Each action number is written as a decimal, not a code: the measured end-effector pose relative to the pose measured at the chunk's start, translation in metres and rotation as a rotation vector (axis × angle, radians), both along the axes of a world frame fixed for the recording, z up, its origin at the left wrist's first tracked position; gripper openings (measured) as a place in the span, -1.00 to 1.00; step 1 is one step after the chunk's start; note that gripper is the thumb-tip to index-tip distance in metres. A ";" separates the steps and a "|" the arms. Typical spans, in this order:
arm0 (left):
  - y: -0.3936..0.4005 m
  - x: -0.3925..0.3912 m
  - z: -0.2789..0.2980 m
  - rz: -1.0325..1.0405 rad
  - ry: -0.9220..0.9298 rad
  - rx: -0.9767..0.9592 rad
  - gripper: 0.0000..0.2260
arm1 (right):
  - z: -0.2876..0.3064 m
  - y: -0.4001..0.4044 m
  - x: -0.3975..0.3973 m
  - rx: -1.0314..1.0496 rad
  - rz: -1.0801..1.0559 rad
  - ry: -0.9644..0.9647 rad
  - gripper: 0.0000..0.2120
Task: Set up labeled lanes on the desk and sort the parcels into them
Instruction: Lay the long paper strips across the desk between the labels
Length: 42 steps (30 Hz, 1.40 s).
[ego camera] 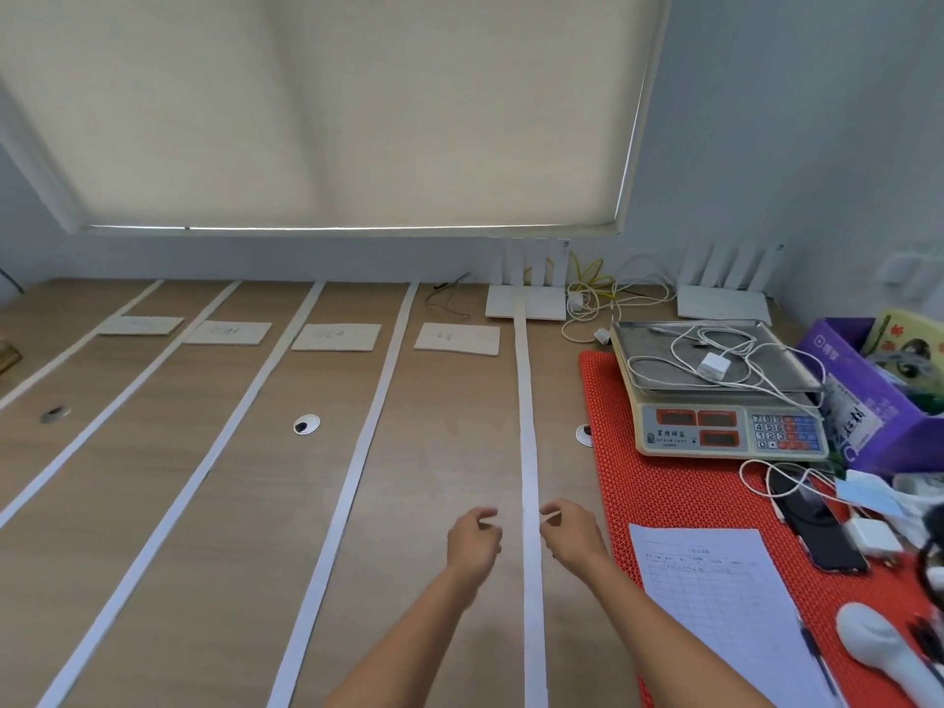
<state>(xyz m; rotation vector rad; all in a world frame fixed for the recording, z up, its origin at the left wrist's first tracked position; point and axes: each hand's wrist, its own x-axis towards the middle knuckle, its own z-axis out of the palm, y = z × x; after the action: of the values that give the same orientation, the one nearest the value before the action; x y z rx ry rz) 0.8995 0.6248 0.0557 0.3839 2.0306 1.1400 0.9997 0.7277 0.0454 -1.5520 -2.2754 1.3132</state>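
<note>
Several long white strips, such as one near the middle (357, 452), run from the desk's near edge to the wall and divide the wooden desk (449, 442) into lanes. Several pale label cards lie at the far end of the lanes, one of them the right-hand label card (456, 338). My left hand (472, 546) hovers just left of the rightmost strip (528, 426), with its fingers curled and apart and nothing in them. My right hand (572, 536) is just right of that strip, thumb and forefinger pinched at its edge; I cannot tell whether they grip it. No parcel is in view.
A red mesh mat (679, 503) covers the desk's right side. It carries a weighing scale (725, 416) with cables on its pan, a printed form (725, 600), a pen, a phone (817, 528) and a white handheld device (878, 651). A purple box (868, 401) and two routers stand further right and back.
</note>
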 end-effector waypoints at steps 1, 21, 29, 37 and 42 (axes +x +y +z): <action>-0.001 -0.006 0.007 -0.011 0.043 0.018 -0.67 | 0.005 0.001 -0.003 -0.006 0.010 0.024 -0.69; -0.122 -0.204 0.074 -0.169 0.306 0.295 -0.50 | 0.075 -0.111 -0.155 0.105 0.104 0.309 -0.47; -0.230 -0.321 0.078 -0.258 0.339 0.297 -0.37 | 0.080 -0.222 -0.278 0.122 0.052 0.376 -0.44; -0.286 -0.414 0.084 -0.187 0.330 0.268 -0.37 | 0.095 -0.273 -0.389 0.110 0.154 0.391 -0.45; -0.322 -0.467 0.075 -0.186 0.310 0.245 -0.38 | 0.092 -0.311 -0.447 0.054 0.153 0.387 -0.45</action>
<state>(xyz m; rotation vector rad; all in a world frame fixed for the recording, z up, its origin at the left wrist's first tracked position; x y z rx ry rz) 0.4321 0.3030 0.1310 0.9021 2.0642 1.2771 0.5531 0.4170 0.1379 -1.0142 -2.1905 1.4268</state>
